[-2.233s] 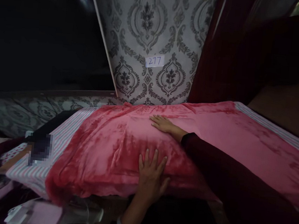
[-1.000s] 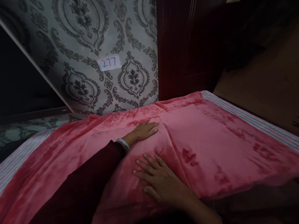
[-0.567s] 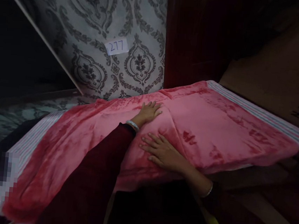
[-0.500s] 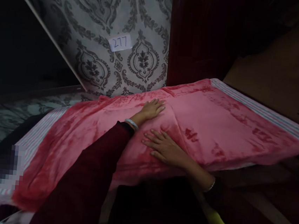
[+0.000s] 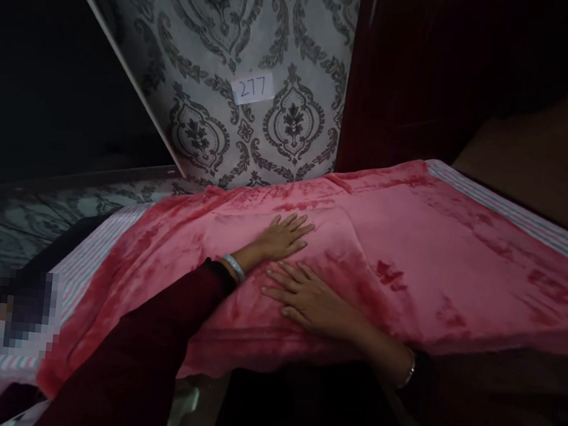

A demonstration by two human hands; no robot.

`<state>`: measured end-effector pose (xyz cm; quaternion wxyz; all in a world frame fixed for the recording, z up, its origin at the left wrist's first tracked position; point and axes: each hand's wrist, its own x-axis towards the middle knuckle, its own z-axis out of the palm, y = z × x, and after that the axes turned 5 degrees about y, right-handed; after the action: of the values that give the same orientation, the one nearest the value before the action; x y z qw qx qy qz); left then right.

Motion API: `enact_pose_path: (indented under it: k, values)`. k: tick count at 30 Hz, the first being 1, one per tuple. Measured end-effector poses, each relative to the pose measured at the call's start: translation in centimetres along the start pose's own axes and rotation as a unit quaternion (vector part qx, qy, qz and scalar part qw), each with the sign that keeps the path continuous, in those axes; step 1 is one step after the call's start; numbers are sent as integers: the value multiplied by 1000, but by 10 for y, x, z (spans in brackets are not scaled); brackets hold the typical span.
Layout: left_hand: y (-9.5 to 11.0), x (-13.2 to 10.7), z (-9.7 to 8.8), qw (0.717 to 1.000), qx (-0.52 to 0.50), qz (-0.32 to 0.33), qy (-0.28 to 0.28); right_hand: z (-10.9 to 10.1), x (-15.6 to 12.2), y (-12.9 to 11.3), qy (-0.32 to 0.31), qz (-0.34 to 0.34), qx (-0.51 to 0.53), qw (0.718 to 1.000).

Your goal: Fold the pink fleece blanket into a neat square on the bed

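A pink plush blanket with darker brushed patches is spread lengthwise over a striped cloth, which shows at both ends. My left hand lies palm down on the middle of the blanket, fingers spread. Closer to my body, my right hand rests flat on the same fabric, its fingers pointing left near the left hand. Neither hand grips anything. Light folds run through the blanket around both hands, and its near edge drapes down below them.
Behind the blanket stands a patterned wall bearing a paper label marked 277. A dark red panel is to its right. At the far left, a person with a blurred-out head is beside the striped cloth.
Both hands have slid a little left and toward my body over the blanket, staying flat. The view has shifted, so the wall and blanket appear farther right.
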<state>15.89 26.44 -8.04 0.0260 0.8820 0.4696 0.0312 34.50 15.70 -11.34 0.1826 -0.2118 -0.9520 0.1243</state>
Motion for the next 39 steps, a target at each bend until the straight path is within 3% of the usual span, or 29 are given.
enact_pose_path:
  k: [5, 10, 13, 18, 23, 28, 33, 39]
  values:
    - [-25, 7, -3, 998, -34, 46, -15, 0, -3, 0, -8, -7, 5, 1000]
    - [-52, 18, 1, 996, -75, 30, 28, 0, -1, -1, -6, -7, 2, 1000]
    - [-52, 20, 4, 996, -75, 16, 42, 2, 0, 0, -6, -5, 0, 1000]
    - [-34, 14, -4, 998, -7, -33, 46, 4, -2, 6, -31, 7, 8, 999]
    - [-24, -14, -28, 998, 4, -53, 19, -9, 4, -1, -42, 6, 21, 999]
    - [-47, -70, -43, 998, -19, -50, -18, -14, 43, -40, -48, -61, 30, 997]
    - [-71, -105, -30, 991, 17, -130, 4, 20, 67, -55, -60, -80, 17, 995]
    - [-95, -107, -11, 989, -27, -139, 38, 34, 60, -48, -59, -92, 14, 994]
